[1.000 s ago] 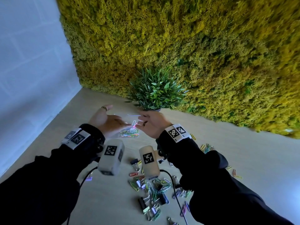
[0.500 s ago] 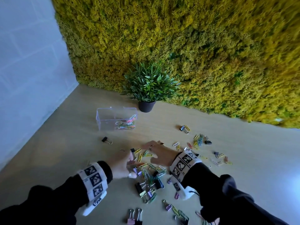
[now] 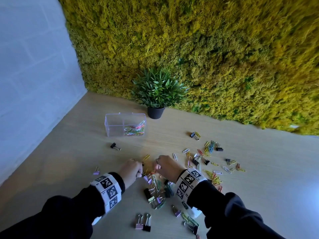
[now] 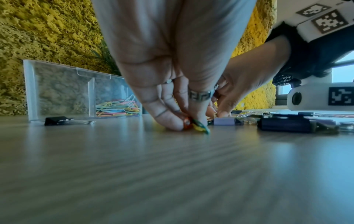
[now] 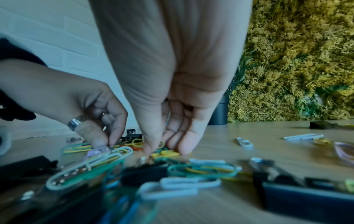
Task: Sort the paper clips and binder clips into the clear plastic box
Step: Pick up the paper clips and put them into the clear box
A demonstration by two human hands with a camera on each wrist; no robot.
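Observation:
The clear plastic box (image 3: 110, 125) stands at the back left of the wooden table, with coloured paper clips (image 3: 134, 131) in its right compartment; the left one looks empty. In the left wrist view the box (image 4: 57, 91) is behind my hand. My left hand (image 3: 141, 171) is down at the far edge of the mixed clip pile (image 3: 155, 187), and its thumb and fingers (image 4: 188, 125) pinch orange, yellow and green paper clips against the table. My right hand (image 3: 156, 169) is close beside it, with curled fingertips (image 5: 184, 148) and thumb closing on yellow paper clips (image 5: 167, 153).
A black binder clip (image 3: 114, 146) lies in front of the box. More clips (image 3: 210, 149) are scattered to the right. Two binder clips (image 3: 143, 221) lie near the front and a lilac one (image 3: 96, 171) to the left. A potted plant (image 3: 155, 112) stands by the moss wall.
A second ago both hands were up at the box. They have come back to the pile and closed their fingers on paper clips there.

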